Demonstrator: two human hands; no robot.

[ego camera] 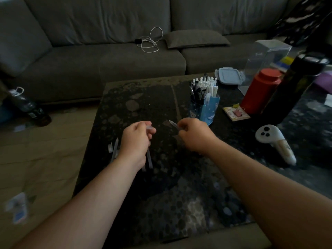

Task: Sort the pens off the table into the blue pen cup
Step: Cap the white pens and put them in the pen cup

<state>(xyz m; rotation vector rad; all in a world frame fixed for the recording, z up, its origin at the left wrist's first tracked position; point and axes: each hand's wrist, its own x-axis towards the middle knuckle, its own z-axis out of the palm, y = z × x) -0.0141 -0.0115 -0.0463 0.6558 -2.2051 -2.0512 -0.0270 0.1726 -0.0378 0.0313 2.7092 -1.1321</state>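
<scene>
The blue pen cup [206, 109] stands on the dark table [161, 203] at the back right, packed with several white and black pens [204, 88]. My left hand [135, 141] is closed around a clear pen cap at its fingertips, and pale pens [149, 159] stick out below the hand. My right hand [195, 135] is closed on a clear pen [173, 124] whose tip points up and left. A few more pale pens [114, 150] lie on the table just left of my left hand.
Right of the cup stand a red canister [260, 90], a tall dark bottle [294, 87], a small notepad [236, 113] and a lidded box [230, 76]. A white controller [274, 142] lies at the right. A grey sofa [107, 60] with a white cable [150, 40] is behind.
</scene>
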